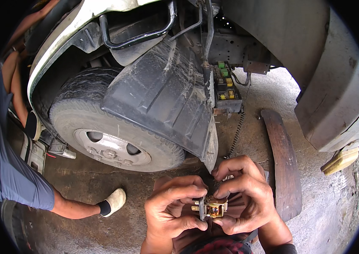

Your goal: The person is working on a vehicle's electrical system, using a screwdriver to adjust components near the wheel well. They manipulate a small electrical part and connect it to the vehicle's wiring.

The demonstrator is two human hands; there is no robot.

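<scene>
On my feed the left hand (170, 206), curled, pinches an end plate (202, 208) of the relay (211, 209); the right hand (250, 199), likewise curled, grips its body midair above the floor (67, 180), probably leaving the coil (216, 211) viewable.

A small metal part (215, 210) is gripped by left hand (167, 206) and right hand (250, 197). A wheel (111, 146) is partly covered by a dark mudguard (162, 99).

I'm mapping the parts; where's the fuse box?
In the head view, the fuse box sits upper right of centre, just right of the mudguard.
</scene>
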